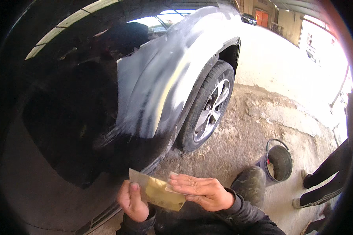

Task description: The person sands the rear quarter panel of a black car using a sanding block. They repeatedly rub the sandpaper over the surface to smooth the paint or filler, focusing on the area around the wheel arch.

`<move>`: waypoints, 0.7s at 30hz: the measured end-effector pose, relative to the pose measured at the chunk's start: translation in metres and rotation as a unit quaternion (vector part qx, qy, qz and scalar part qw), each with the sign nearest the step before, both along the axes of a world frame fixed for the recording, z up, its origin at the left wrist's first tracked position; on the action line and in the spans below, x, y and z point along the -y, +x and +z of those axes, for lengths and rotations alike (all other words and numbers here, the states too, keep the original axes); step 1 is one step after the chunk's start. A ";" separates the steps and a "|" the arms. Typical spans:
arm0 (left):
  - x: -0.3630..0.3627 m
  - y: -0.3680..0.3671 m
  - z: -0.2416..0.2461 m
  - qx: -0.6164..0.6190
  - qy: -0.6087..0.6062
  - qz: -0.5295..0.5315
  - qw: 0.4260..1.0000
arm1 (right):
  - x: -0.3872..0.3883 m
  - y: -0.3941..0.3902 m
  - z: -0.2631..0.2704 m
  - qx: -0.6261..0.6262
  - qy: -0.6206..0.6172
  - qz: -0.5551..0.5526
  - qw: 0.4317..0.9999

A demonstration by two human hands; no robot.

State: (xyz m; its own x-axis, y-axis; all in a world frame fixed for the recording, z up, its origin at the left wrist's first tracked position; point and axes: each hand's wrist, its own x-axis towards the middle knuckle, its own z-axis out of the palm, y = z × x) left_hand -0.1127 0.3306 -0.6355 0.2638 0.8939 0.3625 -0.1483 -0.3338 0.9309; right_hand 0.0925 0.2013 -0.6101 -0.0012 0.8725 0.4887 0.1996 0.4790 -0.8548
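My left hand (133, 201) grips one end of a flat rectangular plate (136, 176), its thumb resting on the face. Yellowish body filler (161, 194) is spread over much of that plate. In my right hand (204, 191), a thin pale spreader (173, 189) lies under the straightened fingers, its edge against or just above the filler. Both hands are low in the picture, in front of the car's rear quarter panel (147, 88). Grey and white sanded patches cover the panel, and a pale yellow filler strip (166, 101) follows the wheel arch.
The car's wheel (210, 108) stands right of the panel on rough concrete (238, 123). A dark bucket (279, 163) with a raised handle sits beside my knee (250, 182). Another person's legs (326, 176) are at the right edge. A parked car (249, 19) is far back.
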 end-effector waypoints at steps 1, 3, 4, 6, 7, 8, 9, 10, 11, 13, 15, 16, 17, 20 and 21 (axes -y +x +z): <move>0.002 0.004 0.000 -0.026 0.023 0.037 0.999 | 0.000 0.009 -0.005 0.026 -0.011 -0.010 1.000; 0.008 0.020 -0.007 0.082 -0.054 0.008 0.995 | 0.004 0.036 -0.012 0.137 -0.027 -0.003 0.990; 0.011 0.026 -0.014 0.140 -0.092 0.002 0.986 | 0.007 0.048 -0.016 0.188 -0.027 -0.002 0.982; 0.013 0.033 -0.027 0.210 -0.231 -0.090 0.946 | 0.006 0.065 -0.024 0.117 -0.112 -0.012 0.987; 0.013 0.032 -0.033 0.217 -0.305 -0.146 0.916 | 0.006 0.070 -0.029 -0.011 -0.210 -0.016 0.977; 0.015 0.028 -0.038 0.242 -0.377 -0.208 0.870 | 0.005 0.072 -0.033 -0.139 -0.301 -0.022 0.943; 0.012 0.030 -0.044 0.167 -0.400 -0.245 0.867 | -0.004 0.070 -0.041 -0.347 -0.272 0.055 0.896; 0.018 0.029 -0.050 0.164 -0.408 -0.249 0.863 | -0.009 0.068 -0.047 -0.454 -0.235 0.166 0.843; 0.022 0.028 -0.054 0.159 -0.416 -0.252 0.859 | -0.018 0.071 -0.052 -0.373 -0.260 0.237 0.859; 0.033 0.024 -0.061 0.157 -0.400 -0.095 0.898 | -0.033 0.073 -0.062 -0.276 -0.310 0.385 0.825; 0.029 0.013 -0.063 0.175 -0.348 -0.015 0.921 | -0.041 0.086 -0.064 -0.228 -0.307 0.285 0.879; 0.024 0.003 -0.063 0.189 -0.323 -0.033 0.927 | -0.044 0.097 -0.063 -0.218 -0.303 0.189 0.908; 0.019 -0.009 -0.062 0.200 -0.299 -0.065 0.931 | -0.048 0.107 -0.060 -0.351 -0.303 0.071 0.883; 0.009 -0.058 -0.061 0.212 -0.213 -0.178 0.937 | -0.061 0.177 -0.030 -0.511 -0.138 -0.102 0.842; 0.012 -0.074 -0.061 0.208 -0.187 -0.203 0.938 | -0.066 0.201 -0.014 -0.472 -0.045 -0.115 0.873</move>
State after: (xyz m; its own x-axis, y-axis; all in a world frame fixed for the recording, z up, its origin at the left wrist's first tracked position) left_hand -0.1870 0.3191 -0.6964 0.5157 0.8353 0.1906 -0.5687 0.1674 0.8054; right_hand 0.2933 0.2668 -0.6244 0.5451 0.8317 0.1056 -0.5328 0.4409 -0.7223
